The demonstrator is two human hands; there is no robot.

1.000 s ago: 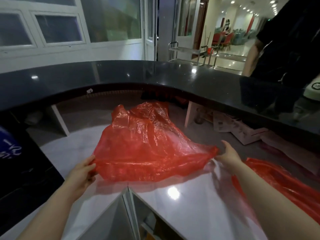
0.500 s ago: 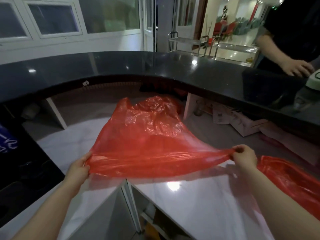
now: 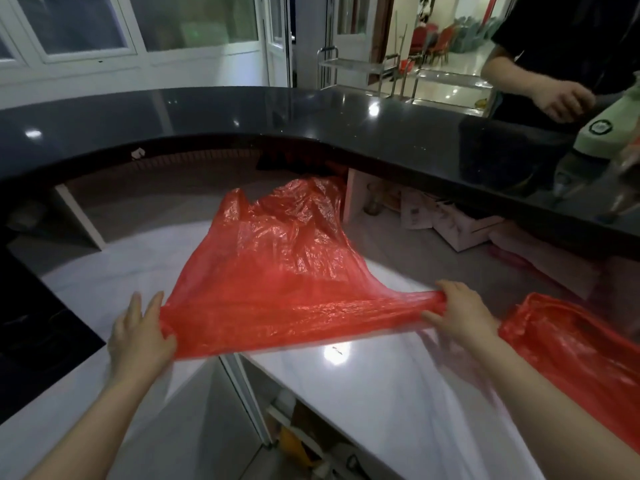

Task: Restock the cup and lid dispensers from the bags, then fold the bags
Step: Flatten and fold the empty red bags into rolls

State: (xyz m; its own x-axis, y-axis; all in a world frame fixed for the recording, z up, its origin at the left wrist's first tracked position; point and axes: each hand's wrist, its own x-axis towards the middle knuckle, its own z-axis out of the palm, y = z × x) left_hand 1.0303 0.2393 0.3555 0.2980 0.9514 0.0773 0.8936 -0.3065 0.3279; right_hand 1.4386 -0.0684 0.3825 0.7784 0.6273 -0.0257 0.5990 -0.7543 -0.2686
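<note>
Head view, looking down over a white marble-patterned desk (image 3: pixel 398 393) tucked beneath a curved black glossy counter (image 3: pixel 242 116)

Spread across the desk, a red translucent plastic bag (image 3: pixel 277 282), near edge pulled taut from left to right, far end crumpled and bunched up toward the underside of the counter

Left hand (image 3: pixel 138 337) at the bag's near-left corner, thumb pressed over the plastic and pinching it, remaining fingers (image 3: pixel 135 303) stretched out flat and pointing away over the desk

Right hand (image 3: pixel 460 315) closed on the bag's near-right corner, plastic gathered there into a narrow twisted strip between the fingers

Further right on the desk, a second red plastic bag (image 3: pixel 571 351) lying crumpled, just beside the right forearm and apart from the first bag; touching the forearm or not, cannot tell

Below the desk's front edge, an open cabinet gap with a shelf (image 3: pixel 298 431) and dim items inside, too dark to name

Under the counter at right, white cardboard boxes (image 3: pixel 450 223) on the lower surface

Behind the counter at top right, another person in a black top, one hand (image 3: pixel 561 98) hovering above the black surface, near a pale green device (image 3: pixel 602 133)

Beyond, white-framed windows (image 3: pixel 138 29) and a metal trolley (image 3: pixel 349 67) by a doorway
</note>
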